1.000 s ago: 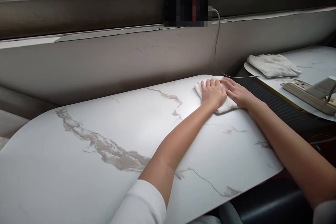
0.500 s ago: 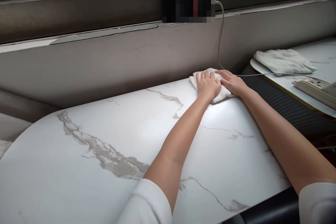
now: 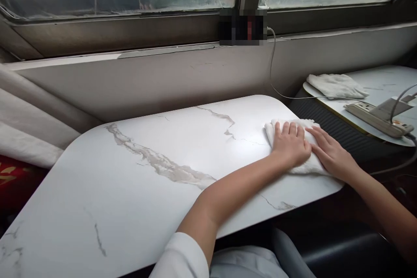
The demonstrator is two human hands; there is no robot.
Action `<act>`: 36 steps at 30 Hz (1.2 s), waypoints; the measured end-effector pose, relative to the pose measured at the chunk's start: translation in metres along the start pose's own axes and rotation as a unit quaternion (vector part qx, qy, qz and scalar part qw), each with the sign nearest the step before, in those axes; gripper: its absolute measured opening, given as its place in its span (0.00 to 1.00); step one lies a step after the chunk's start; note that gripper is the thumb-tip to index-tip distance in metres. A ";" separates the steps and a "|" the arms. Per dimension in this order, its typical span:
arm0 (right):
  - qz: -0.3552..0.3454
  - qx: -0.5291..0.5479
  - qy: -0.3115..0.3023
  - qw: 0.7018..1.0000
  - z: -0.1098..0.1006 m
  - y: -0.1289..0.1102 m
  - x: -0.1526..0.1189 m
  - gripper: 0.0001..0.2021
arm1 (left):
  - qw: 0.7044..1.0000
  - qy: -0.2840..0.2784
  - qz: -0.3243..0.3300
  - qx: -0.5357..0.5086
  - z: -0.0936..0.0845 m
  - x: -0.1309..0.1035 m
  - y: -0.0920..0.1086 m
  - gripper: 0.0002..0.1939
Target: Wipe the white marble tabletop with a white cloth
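Observation:
A white cloth (image 3: 308,166) lies folded on the white marble-patterned tabletop (image 3: 156,134), near its right end. My left hand (image 3: 291,145) presses palm-down on the cloth, its fingers laid out over the top and pointing toward the window. Close beside it, my right hand (image 3: 334,156) rests on the cloth's right side with fingers stretched out and the thumb apart. Both hands are open and flat, and they partly hide the cloth.
A second white cloth (image 3: 337,86) and a power strip (image 3: 378,118) sit on another tabletop at right. A thin cable (image 3: 271,65) hangs from a blurred-out object (image 3: 243,28) on the window ledge. A black seat (image 3: 352,247) stands below the near edge; white fabric (image 3: 29,117) hangs at left.
Both hands have slid the cloth from the table's far right corner toward me along the right end. The camera view has also shifted, showing more window and the power strip.

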State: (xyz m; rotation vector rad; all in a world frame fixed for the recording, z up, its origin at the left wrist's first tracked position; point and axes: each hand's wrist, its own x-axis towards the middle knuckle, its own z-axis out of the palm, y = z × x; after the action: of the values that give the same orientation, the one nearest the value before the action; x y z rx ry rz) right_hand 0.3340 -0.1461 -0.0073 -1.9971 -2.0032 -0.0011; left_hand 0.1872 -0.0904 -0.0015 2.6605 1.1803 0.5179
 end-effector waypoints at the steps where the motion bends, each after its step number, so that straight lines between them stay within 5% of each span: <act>1: 0.000 -0.003 0.007 1.000 -0.001 -0.003 -0.015 0.28 | 1.000 -0.003 0.011 -0.002 -0.001 -0.011 0.006 0.28; 7: -0.015 -0.012 0.031 0.999 0.001 -0.023 -0.072 0.28 | 0.999 -0.029 0.043 -0.013 -0.011 -0.063 0.022 0.29; 11: 0.033 -0.090 0.028 0.995 0.003 -0.041 -0.078 0.29 | 0.999 -0.030 0.033 -0.011 -0.017 -0.075 0.019 0.29; 14: -0.031 -0.134 0.052 0.989 0.006 -0.051 -0.069 0.29 | 0.999 -0.026 0.021 -0.012 -0.019 -0.077 0.011 0.28; 19: -0.159 -0.057 0.023 0.985 0.017 -0.059 -0.024 0.29 | 0.999 -0.020 -0.022 -0.016 -0.028 -0.069 -0.019 0.28; 25: -0.122 -0.003 -0.029 0.992 0.039 -0.088 0.062 0.27 | 0.995 0.016 -0.095 0.013 -0.037 -0.038 -0.082 0.26; 31: -0.159 0.022 -0.009 0.987 0.061 -0.125 0.140 0.26 | 0.984 0.062 -0.160 0.041 -0.044 -0.006 -0.146 0.24; 36: -0.182 0.028 0.000 0.983 0.075 -0.139 0.186 0.26 | 0.978 0.076 -0.189 0.054 -0.050 0.015 -0.180 0.23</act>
State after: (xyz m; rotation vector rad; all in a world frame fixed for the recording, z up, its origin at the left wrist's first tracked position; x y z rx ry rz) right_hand 0.1866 0.0482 -0.0076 -1.5702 -2.3114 -0.0266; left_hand 0.0548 0.0425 -0.0064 2.4211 1.7546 0.6094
